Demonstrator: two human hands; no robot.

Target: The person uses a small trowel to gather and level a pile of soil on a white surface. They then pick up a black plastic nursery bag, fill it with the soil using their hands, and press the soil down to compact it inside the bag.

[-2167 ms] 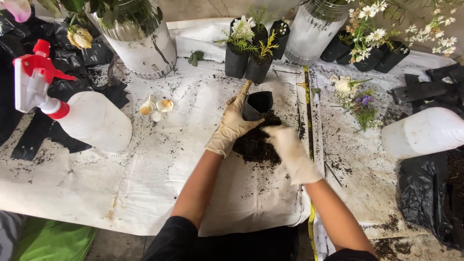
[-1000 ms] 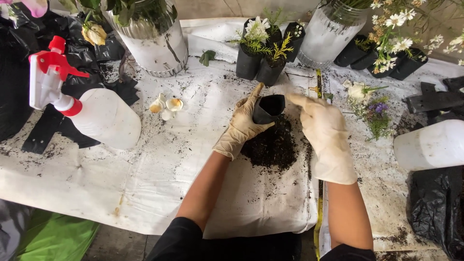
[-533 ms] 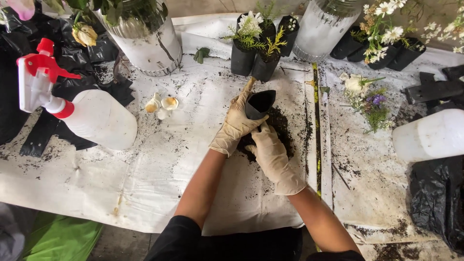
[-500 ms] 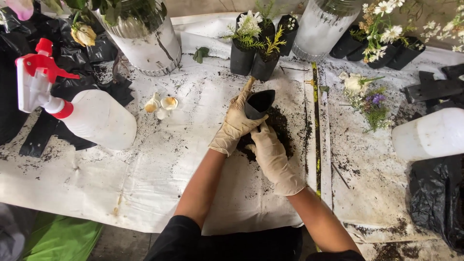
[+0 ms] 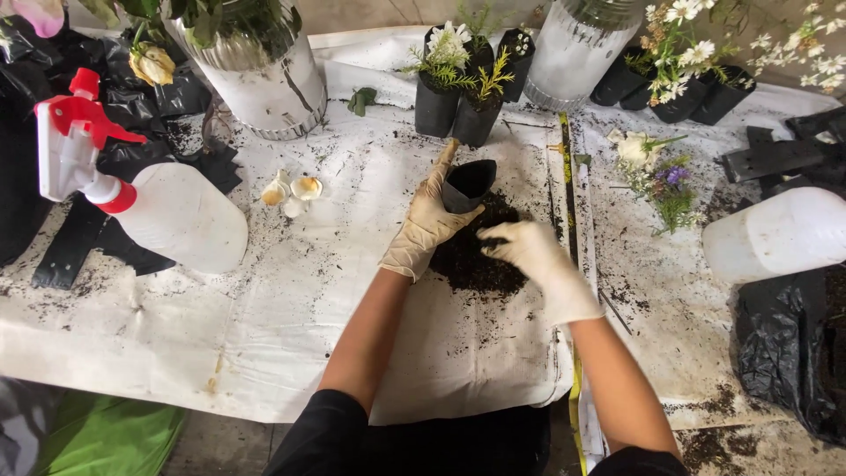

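My left hand [image 5: 427,216], in a cream glove, grips a small black nursery bag [image 5: 467,181] and holds its mouth open over a heap of dark soil [image 5: 476,260]. My right hand [image 5: 529,256], also gloved, hovers just right of the bag with its fingers pinched together on a bit of soil. The heap lies on a white sheet [image 5: 291,308] spread over the table. Behind the bag stand two filled black bags with small flowering plants [image 5: 454,66].
A white spray bottle with a red trigger [image 5: 150,198] lies at the left. Pale petals [image 5: 293,189] rest near the middle. A silvery pot [image 5: 260,79] and a clear vase [image 5: 577,48] stand at the back. Cut flowers [image 5: 656,172], a white jug [image 5: 775,234] and black bags [image 5: 793,353] are at the right.
My right hand came up off the soil heap and now sits pinched just right of the bag. The left hand keeps its hold on the bag.
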